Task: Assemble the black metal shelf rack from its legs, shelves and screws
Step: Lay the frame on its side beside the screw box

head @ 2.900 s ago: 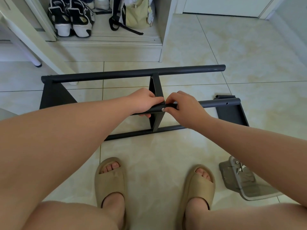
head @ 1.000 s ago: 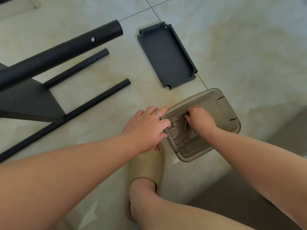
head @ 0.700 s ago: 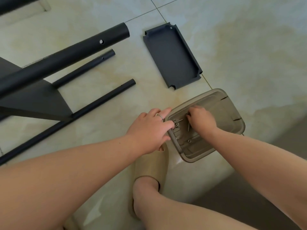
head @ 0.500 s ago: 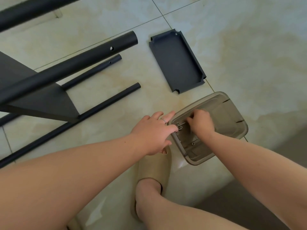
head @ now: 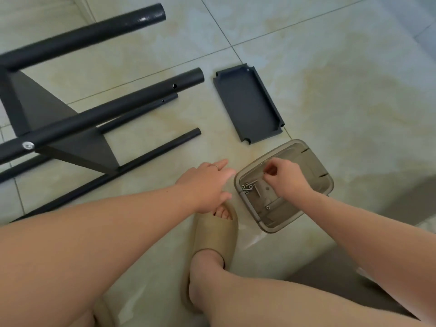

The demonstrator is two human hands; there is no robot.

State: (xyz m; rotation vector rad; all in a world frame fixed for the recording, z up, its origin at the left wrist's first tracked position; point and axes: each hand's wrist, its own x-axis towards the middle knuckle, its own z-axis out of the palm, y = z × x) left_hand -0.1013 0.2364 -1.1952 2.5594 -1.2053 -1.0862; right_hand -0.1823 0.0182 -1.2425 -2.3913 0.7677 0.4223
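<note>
Four legs [head: 118, 107], two shelves [head: 247, 105], one pinched screw [head: 265, 172]

Partly built rack [head: 70, 121] lies on its side at left: round black legs [head: 118, 27] run parallel, open ends with screw holes pointing right, one dark shelf plate [head: 75, 149] fixed between them, silver screw head [head: 27, 145] in the near leg. A loose shelf [head: 247, 102], a flat black rectangle with notched corners, lies just right of the leg ends. Small silver screws [head: 247, 187] cluster at the left end of a plastic tub [head: 313, 166]; the right hand [head: 289, 180] pinches what looks like one more.
</note>
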